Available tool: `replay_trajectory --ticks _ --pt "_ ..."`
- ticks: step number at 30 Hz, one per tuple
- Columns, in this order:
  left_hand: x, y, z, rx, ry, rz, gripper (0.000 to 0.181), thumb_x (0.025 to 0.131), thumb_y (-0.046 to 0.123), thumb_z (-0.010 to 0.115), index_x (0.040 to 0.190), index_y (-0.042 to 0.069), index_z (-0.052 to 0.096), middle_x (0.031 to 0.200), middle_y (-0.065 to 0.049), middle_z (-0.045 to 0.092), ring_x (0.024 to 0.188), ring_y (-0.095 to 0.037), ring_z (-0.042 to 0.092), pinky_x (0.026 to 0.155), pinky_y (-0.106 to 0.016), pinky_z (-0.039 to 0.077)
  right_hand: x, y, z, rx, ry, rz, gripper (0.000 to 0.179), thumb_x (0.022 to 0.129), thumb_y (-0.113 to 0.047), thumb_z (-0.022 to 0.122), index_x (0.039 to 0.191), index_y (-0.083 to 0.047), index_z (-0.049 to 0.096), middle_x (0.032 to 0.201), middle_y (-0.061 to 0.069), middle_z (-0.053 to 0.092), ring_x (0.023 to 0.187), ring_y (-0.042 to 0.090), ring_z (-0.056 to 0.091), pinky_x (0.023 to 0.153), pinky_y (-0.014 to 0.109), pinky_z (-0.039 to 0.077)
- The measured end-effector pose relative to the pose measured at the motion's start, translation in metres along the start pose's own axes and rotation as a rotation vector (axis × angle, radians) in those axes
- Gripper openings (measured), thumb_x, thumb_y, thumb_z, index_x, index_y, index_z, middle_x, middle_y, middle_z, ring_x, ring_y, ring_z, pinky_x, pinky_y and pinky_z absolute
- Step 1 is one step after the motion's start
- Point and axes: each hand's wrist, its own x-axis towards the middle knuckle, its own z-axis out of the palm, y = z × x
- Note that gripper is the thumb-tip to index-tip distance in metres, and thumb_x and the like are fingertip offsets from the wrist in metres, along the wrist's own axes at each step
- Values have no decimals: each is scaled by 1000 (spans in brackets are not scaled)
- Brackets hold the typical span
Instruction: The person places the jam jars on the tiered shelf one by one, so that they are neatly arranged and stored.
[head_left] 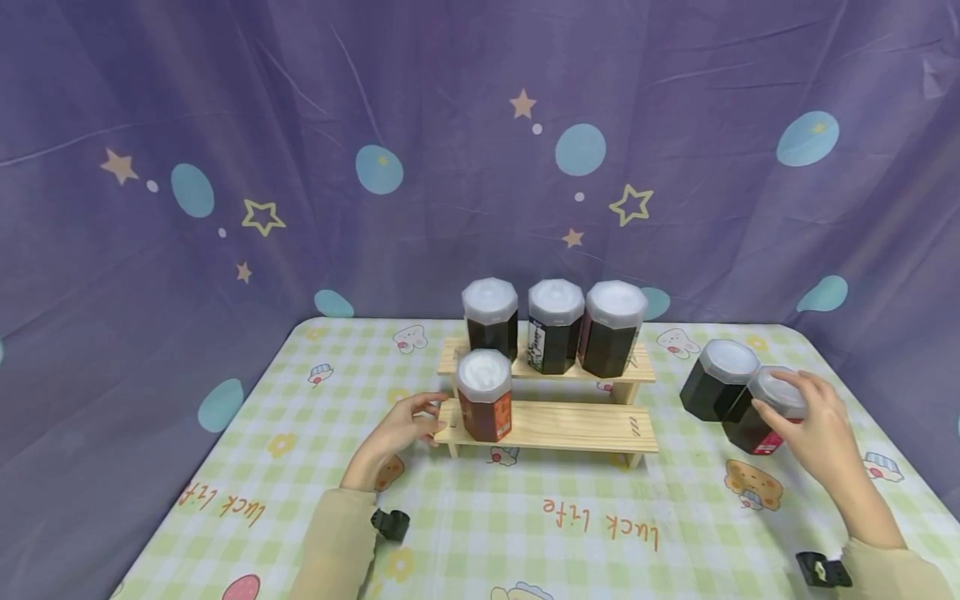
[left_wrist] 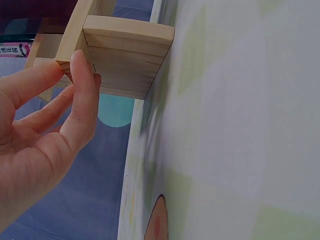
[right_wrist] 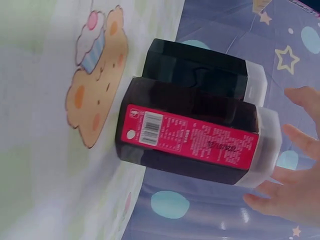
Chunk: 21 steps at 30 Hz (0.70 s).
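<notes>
Six eight-sided jars with whitish lids are seen; their walls look dark, and what is held inside cannot be told. Under the right hand [head_left: 813, 421], a pink-labelled jar [head_left: 742, 427] is stood upright on the bench [head_left: 592, 483], lid up and long axis vertical, its barcoded label turned towards the right wrist camera. The right hand's fingers are spread apart about its lid; whether the lid is touched cannot be told. Just behind and left, a plain dark jar [head_left: 707, 388] is also stood upright. The end of the lower board of a two-tier wooden rack [head_left: 577, 423] is pinched by the left hand [head_left: 401, 427]. An orange-labelled jar [head_left: 480, 415] is set upright on that tier, and three dark jars [head_left: 558, 346] are lined up on the upper one. The bench is covered with a green-checked cloth [head_left: 450, 533] and backed by a purple curtain [head_left: 450, 225] patterned with stars.
</notes>
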Motion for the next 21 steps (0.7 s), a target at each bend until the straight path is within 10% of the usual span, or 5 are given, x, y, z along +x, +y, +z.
replay_trajectory --ticks 21 --pt "-13 25 2 -21 -20 -29 48 85 -2 52 130 -8 36 102 -23 43 65 -20 57 71 -53 49 -1 25 1 54 -63 110 53 81 -16 64 124 7 43 123 36 30 118 51 20 91 67 20"
